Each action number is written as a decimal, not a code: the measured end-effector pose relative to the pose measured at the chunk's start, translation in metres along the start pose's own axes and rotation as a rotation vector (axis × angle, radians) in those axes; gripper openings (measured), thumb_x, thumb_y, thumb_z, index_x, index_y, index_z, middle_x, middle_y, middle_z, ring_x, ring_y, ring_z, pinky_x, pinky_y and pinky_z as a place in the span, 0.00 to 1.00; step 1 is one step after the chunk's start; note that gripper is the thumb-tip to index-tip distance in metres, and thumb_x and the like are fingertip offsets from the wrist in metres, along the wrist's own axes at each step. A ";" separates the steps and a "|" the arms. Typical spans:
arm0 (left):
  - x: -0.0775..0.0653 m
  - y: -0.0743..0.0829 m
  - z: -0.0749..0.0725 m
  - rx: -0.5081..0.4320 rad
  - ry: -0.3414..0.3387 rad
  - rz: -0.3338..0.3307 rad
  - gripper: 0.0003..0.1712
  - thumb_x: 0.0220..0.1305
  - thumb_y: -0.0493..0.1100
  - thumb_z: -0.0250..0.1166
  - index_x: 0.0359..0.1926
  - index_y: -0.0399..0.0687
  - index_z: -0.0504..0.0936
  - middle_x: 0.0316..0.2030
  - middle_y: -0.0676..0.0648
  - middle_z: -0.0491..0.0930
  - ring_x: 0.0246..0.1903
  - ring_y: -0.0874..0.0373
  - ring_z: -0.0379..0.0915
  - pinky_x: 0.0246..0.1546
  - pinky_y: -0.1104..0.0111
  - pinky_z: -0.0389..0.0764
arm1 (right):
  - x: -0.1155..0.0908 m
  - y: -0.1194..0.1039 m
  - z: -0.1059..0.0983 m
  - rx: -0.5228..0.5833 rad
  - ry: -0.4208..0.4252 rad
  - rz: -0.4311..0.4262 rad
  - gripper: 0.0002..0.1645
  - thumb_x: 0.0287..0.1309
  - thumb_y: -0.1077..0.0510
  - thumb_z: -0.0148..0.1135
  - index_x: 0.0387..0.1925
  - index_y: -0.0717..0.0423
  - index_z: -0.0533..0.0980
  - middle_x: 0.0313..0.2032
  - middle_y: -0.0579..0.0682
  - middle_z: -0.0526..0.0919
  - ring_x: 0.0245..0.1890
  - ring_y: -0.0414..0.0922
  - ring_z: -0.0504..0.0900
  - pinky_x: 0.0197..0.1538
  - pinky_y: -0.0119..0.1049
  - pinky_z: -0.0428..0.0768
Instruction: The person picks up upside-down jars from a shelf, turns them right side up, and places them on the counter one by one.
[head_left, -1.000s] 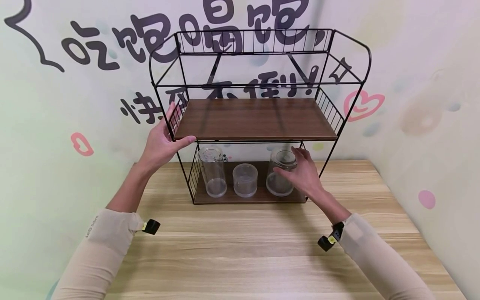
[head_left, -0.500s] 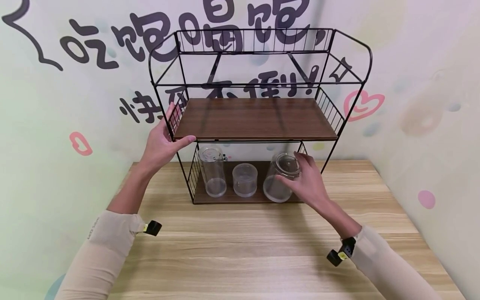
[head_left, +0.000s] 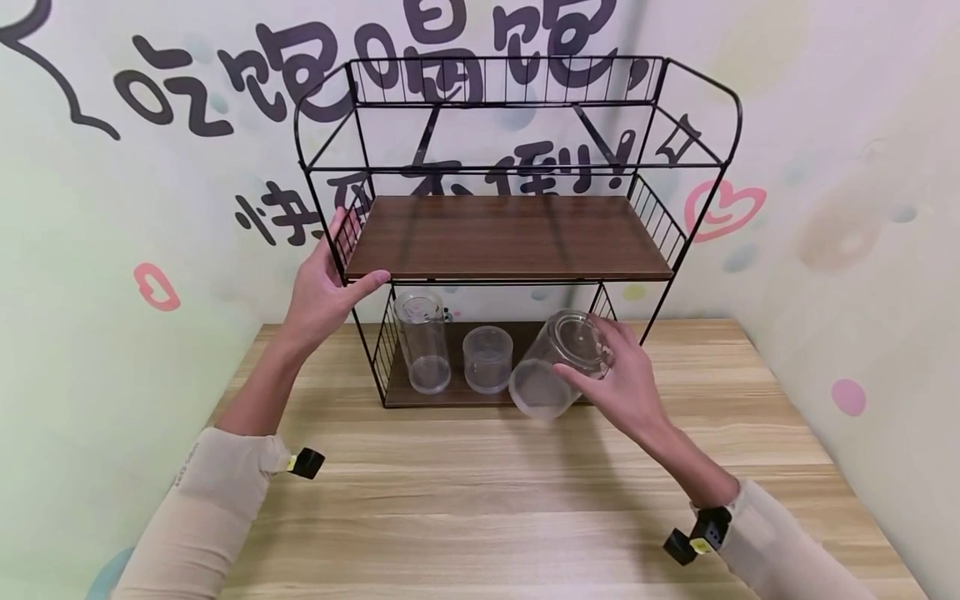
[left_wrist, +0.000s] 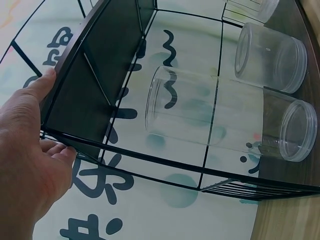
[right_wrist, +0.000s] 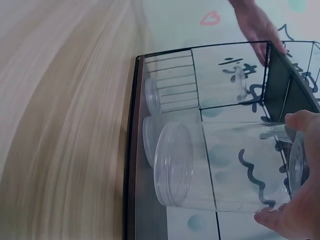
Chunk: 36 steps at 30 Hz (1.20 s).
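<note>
My right hand grips a clear jar by its upper end, thumb on one side and fingers on the other. The jar leans, its frosted lid-like end pointing down and left past the lower shelf's front edge. In the right wrist view that ridged end appears off the shelf board. With the thumb on the front edge and fingers behind the side rail, my left hand holds the black wire rack at its middle shelf's left end. A tall clear jar and a short one stand on the lower shelf.
The rack stands on a light wood-grain table near a wall with painted black writing and pink hearts. Its middle brown board lies above the jars, and thin wire rails close the sides.
My right hand has drawn the jar from upright on the lower shelf toward me, tilting its lower end forward and left. My left hand keeps its place on the rack.
</note>
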<state>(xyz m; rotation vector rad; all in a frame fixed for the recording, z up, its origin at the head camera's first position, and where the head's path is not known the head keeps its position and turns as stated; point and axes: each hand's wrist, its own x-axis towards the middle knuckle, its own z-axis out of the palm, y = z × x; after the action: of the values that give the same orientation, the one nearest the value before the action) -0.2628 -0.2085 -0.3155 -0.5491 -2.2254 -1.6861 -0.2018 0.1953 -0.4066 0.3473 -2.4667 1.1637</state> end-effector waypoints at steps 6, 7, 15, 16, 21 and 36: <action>-0.004 0.001 0.004 -0.043 0.037 0.014 0.57 0.67 0.35 0.73 0.86 0.48 0.47 0.85 0.48 0.48 0.83 0.58 0.45 0.80 0.73 0.55 | -0.008 -0.006 -0.003 0.123 -0.011 0.075 0.51 0.54 0.49 0.83 0.75 0.56 0.70 0.69 0.59 0.75 0.69 0.61 0.75 0.66 0.59 0.81; -0.006 0.003 0.006 -0.062 0.065 0.026 0.56 0.67 0.34 0.73 0.85 0.47 0.48 0.85 0.48 0.49 0.83 0.58 0.46 0.80 0.73 0.54 | -0.010 -0.008 -0.003 0.141 -0.013 0.086 0.51 0.55 0.49 0.83 0.76 0.55 0.70 0.70 0.58 0.74 0.70 0.60 0.75 0.67 0.57 0.81; -0.025 0.022 0.026 -0.233 0.394 0.224 0.54 0.62 0.25 0.71 0.83 0.38 0.51 0.82 0.45 0.58 0.81 0.57 0.52 0.81 0.69 0.54 | -0.016 -0.016 -0.005 0.291 0.005 0.118 0.46 0.59 0.55 0.79 0.76 0.51 0.70 0.67 0.54 0.75 0.64 0.55 0.79 0.53 0.22 0.83; -0.027 0.024 0.029 -0.250 0.422 0.250 0.54 0.62 0.24 0.70 0.83 0.37 0.52 0.81 0.44 0.60 0.81 0.55 0.53 0.82 0.68 0.54 | -0.017 -0.017 -0.005 0.314 0.007 0.120 0.46 0.59 0.56 0.78 0.76 0.52 0.70 0.68 0.55 0.75 0.63 0.55 0.79 0.52 0.21 0.82; -0.039 0.035 0.042 -0.291 0.530 0.355 0.51 0.59 0.23 0.68 0.80 0.32 0.55 0.77 0.39 0.66 0.79 0.50 0.59 0.82 0.62 0.55 | -0.020 -0.024 -0.004 0.433 -0.013 0.148 0.44 0.63 0.60 0.74 0.78 0.53 0.68 0.71 0.56 0.73 0.60 0.49 0.81 0.54 0.23 0.83; -0.084 0.029 0.088 -0.310 0.247 0.505 0.56 0.62 0.50 0.78 0.77 0.25 0.58 0.74 0.28 0.65 0.76 0.39 0.61 0.81 0.53 0.58 | -0.027 -0.055 0.002 1.161 0.006 0.129 0.36 0.72 0.68 0.55 0.77 0.71 0.58 0.67 0.59 0.72 0.64 0.48 0.82 0.68 0.43 0.80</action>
<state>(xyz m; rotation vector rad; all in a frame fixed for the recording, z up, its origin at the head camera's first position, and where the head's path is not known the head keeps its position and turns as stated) -0.1752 -0.1267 -0.3522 -0.8401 -1.5005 -1.7104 -0.1577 0.1610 -0.3820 0.4667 -1.5429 2.5276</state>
